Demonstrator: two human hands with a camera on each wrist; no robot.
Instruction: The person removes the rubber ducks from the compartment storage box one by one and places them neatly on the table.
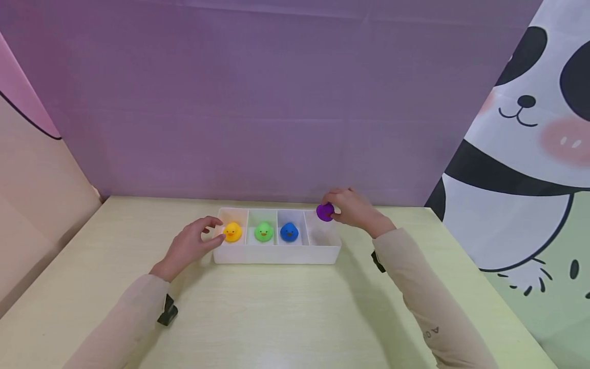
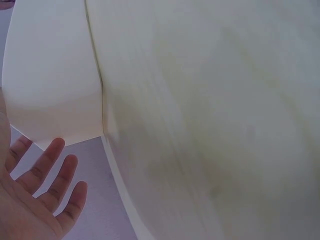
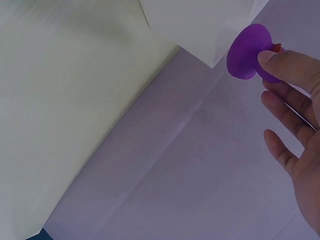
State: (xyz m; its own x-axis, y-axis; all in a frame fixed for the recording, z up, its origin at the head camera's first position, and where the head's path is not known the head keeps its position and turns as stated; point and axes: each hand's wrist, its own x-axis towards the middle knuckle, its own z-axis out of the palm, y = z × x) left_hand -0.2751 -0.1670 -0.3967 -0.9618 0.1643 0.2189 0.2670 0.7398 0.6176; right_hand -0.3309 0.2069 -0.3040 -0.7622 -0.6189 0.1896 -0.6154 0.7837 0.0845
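A white box with several compartments in a row stands on the table. In it, from the left, sit a yellow rubber duck, a green rubber duck and a blue rubber duck, one per compartment. My right hand pinches a purple rubber duck between thumb and fingers, above the rightmost compartment. Its orange beak shows in the right wrist view, where the purple duck is tilted. At the box's left end is my left hand, thumb and fingers spread; whether it touches the box is unclear.
The pale wooden table ends behind the box at a purple backdrop. A panda picture covers the wall on the right. Each wrist carries a small black device.
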